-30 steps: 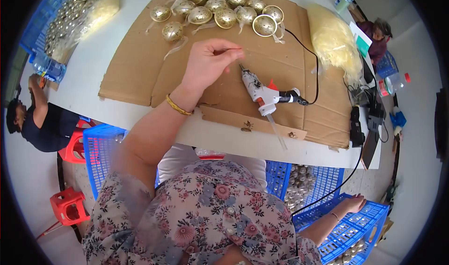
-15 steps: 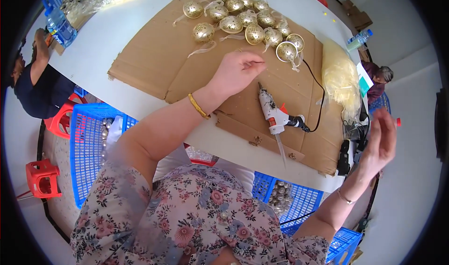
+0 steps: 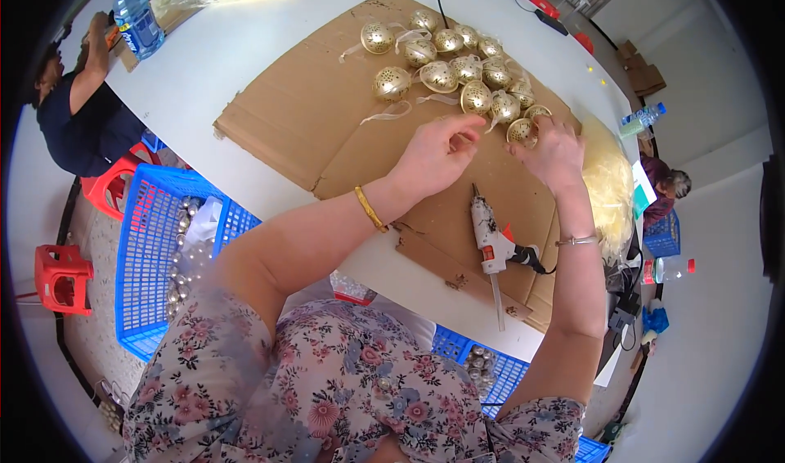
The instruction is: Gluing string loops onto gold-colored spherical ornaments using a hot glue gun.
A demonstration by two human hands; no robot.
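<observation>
Several gold openwork balls with white ribbon loops point(image 3: 439, 76) lie clustered on a brown cardboard sheet point(image 3: 286, 119). At the cluster's near right end, my right hand point(image 3: 558, 154) has its thumb and fingers closed around a gold openwork ball point(image 3: 522, 133). My left hand point(image 3: 441, 154) is just to its left above the cardboard, fingertips pinched together. Whatever they may hold is too small to make out. Between my forearms rests a white glue gun point(image 3: 488, 238), its nozzle pointing away from me and a clear glue stick protruding from its near end.
A bag of pale yellow material point(image 3: 607, 185) sits at the table's right edge. Blue crates point(image 3: 135, 271) stand below the table. Two bottles, one blue-labelled point(image 3: 137, 21) and one greenish point(image 3: 642, 119), flank the far side. One co-worker point(image 3: 74, 111) sits left, another right.
My right hand has swung in from the right edge onto a gold ball. My left hand stays pinched near the cluster. The whole view has shifted slightly.
</observation>
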